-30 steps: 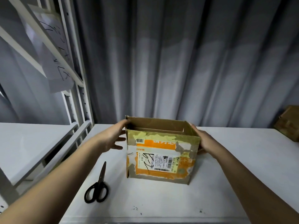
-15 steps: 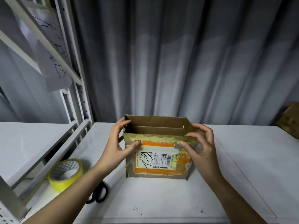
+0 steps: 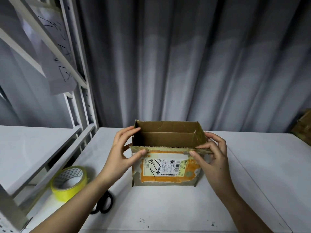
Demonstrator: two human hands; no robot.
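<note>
An open cardboard box with an orange shipping label on its near side stands upright on the white table. Its top is open and the inside looks empty. My left hand grips the box's left near corner, thumb on the front face just under the rim and fingers round the left side. My right hand grips the right near corner, thumb on the front face just under the rim and fingers curled over the top edge.
A yellow tape roll lies at the table's left, beside black scissors partly hidden under my left forearm. A white metal rack with a paper sheet stands left. Another cardboard box sits far right. A grey curtain hangs behind.
Both hands moved from the box's sides to its near top corners and now grip the front edge. The view tilted down, bringing the tape roll into sight.
</note>
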